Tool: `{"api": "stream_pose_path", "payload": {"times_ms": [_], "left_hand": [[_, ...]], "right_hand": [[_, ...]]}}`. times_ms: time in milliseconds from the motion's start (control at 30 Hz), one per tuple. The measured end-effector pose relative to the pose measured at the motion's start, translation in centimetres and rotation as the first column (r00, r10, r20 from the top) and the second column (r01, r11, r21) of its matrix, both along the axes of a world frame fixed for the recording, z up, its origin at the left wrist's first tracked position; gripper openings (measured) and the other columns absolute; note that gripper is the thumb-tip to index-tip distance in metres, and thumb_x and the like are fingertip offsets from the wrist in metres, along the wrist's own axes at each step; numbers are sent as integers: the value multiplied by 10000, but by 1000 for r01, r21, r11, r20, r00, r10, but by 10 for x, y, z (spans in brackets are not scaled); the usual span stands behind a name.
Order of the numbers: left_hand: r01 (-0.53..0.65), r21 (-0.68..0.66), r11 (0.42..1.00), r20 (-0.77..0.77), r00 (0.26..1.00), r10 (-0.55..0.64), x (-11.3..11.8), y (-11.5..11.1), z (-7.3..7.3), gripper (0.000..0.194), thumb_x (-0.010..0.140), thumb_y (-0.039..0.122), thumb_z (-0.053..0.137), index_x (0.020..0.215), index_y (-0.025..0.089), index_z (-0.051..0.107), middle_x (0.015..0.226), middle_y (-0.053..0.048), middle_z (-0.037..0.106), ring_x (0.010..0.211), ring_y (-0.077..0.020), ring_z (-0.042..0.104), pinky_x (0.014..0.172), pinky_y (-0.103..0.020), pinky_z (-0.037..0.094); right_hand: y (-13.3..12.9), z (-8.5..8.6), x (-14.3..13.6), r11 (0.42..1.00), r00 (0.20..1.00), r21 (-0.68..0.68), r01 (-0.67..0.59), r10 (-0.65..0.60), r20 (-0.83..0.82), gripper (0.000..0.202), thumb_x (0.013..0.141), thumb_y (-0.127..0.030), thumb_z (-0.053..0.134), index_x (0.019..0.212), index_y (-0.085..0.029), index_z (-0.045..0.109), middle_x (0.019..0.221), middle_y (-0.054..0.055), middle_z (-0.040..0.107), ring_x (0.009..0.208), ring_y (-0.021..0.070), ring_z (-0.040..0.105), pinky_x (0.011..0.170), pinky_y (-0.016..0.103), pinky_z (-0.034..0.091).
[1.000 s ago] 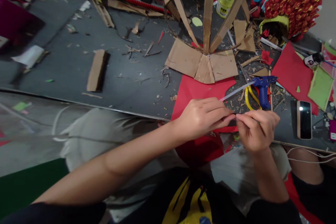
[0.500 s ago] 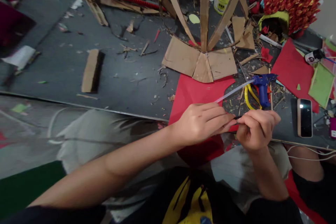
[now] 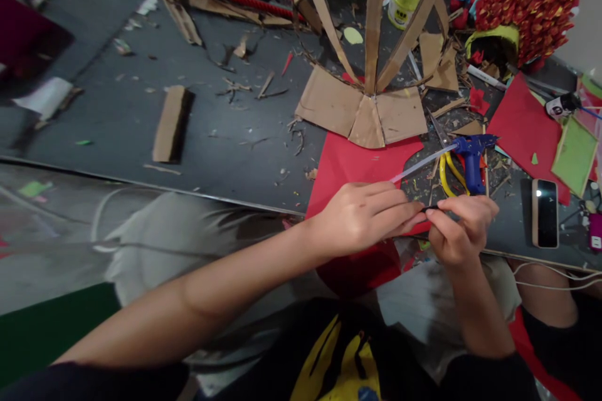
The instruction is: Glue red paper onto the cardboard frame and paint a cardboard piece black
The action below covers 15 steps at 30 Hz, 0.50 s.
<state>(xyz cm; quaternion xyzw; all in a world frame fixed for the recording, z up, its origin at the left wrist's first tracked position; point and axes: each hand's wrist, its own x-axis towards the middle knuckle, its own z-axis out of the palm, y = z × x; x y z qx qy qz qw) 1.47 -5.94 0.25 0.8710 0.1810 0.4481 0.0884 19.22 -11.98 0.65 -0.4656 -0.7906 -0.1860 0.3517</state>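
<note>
Fingertips of both my hands meet over the table's front edge, pinching a small dark thin piece (image 3: 431,207); its kind I cannot make out, as most of it is hidden. My left hand (image 3: 369,216) is closed on its left end, above a red sheet (image 3: 350,160) that hangs over the edge. My right hand (image 3: 461,229) pinches its right end with thumb and forefinger. Just beyond the right hand lie a blue glue gun (image 3: 474,163) with a long glue stick (image 3: 423,164) and yellow-handled scissors (image 3: 443,174). A ribbed cardboard frame (image 3: 371,25) stands behind the red sheet.
A phone (image 3: 544,213) lies right of my hands near the edge. Farther right are another red sheet (image 3: 522,131) and a small black-and-white bottle (image 3: 562,105). A yellow jar (image 3: 403,3) stands behind the frame. A cardboard strip (image 3: 170,124) lies left, among scraps.
My right fingers have shifted and loosened their curl, so more of the dark piece shows between the hands. The left hand keeps its pinch. The view has shifted slightly.
</note>
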Motion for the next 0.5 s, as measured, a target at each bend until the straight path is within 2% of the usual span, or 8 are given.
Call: {"api": "stream_pose_path", "payload": {"times_ms": [267, 500], "left_hand": [[93, -41, 995, 56, 994, -91, 1, -1, 3, 136, 916, 206, 497, 850, 117, 576, 674, -8, 679, 555, -85, 591, 542, -196, 485], [113, -42, 993, 63, 992, -110, 1, -1, 3, 121, 899, 184, 523, 832, 106, 586, 667, -16, 679, 566, -92, 600, 538, -200, 489]], "right_hand": [[2, -1, 3, 990, 993, 78, -120, 119, 7, 143, 790, -82, 545, 801, -225, 551, 846, 3, 563, 797, 121, 521, 760, 318, 427], [3, -5, 7, 985, 989, 96, -145, 147, -12, 134, 789, -101, 551, 792, -234, 562, 834, -6, 582, 784, 120, 529, 754, 310, 426]]}}
